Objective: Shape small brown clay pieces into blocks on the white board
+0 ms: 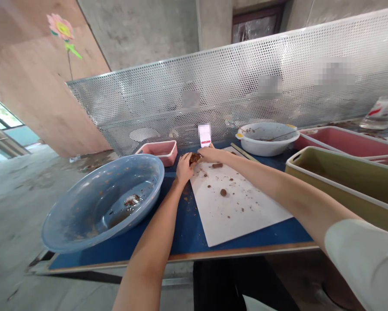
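My left hand [184,167] and my right hand [209,153] come together at the far left corner of the white board [219,224]. Between them is a shiny brown lump of clay [194,158]. The left fingers curl round its left side, and the right hand closes on it from the right, partly hiding it. On the board lie a short brown roll [217,165], a small brown ball [223,192] and several crumbs. A phone [205,137] with a lit screen stands upright just behind my right hand.
At left stands a large blue basin [64,207] with murky water and a brown lump [131,200]. A pink tray [171,152], a white basin [265,147], a stick [244,152], an olive bin [329,181] and a pink bin [368,142] line the blue table before a perforated metal screen [161,99].
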Motion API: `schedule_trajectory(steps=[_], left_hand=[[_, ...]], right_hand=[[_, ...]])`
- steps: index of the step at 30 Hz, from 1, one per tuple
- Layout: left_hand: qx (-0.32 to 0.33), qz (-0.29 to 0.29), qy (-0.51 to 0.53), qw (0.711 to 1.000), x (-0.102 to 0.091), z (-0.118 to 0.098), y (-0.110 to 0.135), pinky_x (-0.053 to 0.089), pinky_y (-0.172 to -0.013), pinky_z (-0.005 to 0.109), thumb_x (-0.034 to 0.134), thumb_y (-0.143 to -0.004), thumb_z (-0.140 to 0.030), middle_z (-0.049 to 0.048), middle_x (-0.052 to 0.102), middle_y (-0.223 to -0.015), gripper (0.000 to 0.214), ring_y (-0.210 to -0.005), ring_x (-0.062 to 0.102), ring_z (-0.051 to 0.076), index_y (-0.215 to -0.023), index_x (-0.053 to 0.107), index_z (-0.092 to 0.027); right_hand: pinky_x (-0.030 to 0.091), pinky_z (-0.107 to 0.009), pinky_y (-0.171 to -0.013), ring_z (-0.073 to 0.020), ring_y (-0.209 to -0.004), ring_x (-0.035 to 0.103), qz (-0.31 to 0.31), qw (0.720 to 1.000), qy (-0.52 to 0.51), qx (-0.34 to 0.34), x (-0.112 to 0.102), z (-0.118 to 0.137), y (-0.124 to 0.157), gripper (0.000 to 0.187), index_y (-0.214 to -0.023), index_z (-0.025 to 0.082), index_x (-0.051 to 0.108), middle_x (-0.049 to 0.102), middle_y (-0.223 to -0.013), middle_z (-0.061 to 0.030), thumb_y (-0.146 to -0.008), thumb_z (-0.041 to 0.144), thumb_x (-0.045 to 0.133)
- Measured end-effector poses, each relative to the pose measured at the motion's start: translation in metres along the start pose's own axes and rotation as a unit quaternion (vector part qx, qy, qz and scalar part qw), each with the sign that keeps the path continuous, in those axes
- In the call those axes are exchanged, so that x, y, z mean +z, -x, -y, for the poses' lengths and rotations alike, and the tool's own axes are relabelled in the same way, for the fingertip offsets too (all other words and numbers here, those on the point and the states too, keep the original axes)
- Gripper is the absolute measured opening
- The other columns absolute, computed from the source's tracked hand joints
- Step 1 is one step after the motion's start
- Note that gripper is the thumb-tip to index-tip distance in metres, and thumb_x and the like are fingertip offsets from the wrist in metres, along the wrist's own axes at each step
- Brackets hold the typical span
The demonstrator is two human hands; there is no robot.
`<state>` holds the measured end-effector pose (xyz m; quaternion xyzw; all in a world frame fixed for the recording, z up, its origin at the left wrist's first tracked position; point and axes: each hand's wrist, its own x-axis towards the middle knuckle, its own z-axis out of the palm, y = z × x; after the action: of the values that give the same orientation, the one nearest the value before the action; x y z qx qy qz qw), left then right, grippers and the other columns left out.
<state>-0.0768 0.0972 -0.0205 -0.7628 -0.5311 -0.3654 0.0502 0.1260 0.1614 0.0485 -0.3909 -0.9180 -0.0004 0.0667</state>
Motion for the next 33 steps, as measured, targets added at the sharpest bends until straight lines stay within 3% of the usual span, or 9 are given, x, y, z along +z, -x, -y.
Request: schedule_trajectory(steps=[12, 21, 33], left_hand=[[-0.026, -0.020, -0.004, 0.999, 0.004, -0.008, 0.000, 0.051, -0.128, 0.053, 0.070, -0.099, -0.014, 0.0184, 0.072, -0.154, 0.051, -0.141, 0.067, 0.037, -0.150, 0.071, -0.015], [-0.025, -0.024, 0.001, 0.999, 0.002, -0.010, 0.001, 0.051, -0.128, 0.054, 0.070, -0.098, -0.011, 0.0178, 0.073, -0.152, 0.051, -0.141, 0.067, 0.037, -0.149, 0.072, -0.016], [-0.029, -0.013, 0.012, 0.999, -0.001, -0.009, 0.001, 0.051, -0.129, 0.053, 0.072, -0.096, -0.010, 0.0167, 0.072, -0.154, 0.054, -0.142, 0.066, 0.037, -0.149, 0.072, -0.016]], right_hand=[[0.035, -0.031, -0.080, -0.0231, -0.092, 0.060, -0.083, 0.990, -0.087, -0.069, 0.033, -0.020, 0.002, 0.021, -0.098, 0.017, 0.065, 0.074, -0.104, -0.0109, -0.103, 0.036, 0.073], [0.035, -0.031, -0.081, -0.0217, -0.089, 0.056, -0.135, 0.975, -0.132, -0.117, 0.048, -0.032, 0.001, 0.026, -0.088, 0.020, 0.059, 0.068, -0.094, -0.0063, -0.102, 0.038, 0.072], [0.041, -0.033, -0.086, -0.0249, -0.098, 0.063, -0.148, 0.968, -0.129, -0.155, 0.050, -0.025, 0.004, 0.015, -0.091, 0.018, 0.069, 0.075, -0.100, -0.0111, -0.102, 0.027, 0.072]])
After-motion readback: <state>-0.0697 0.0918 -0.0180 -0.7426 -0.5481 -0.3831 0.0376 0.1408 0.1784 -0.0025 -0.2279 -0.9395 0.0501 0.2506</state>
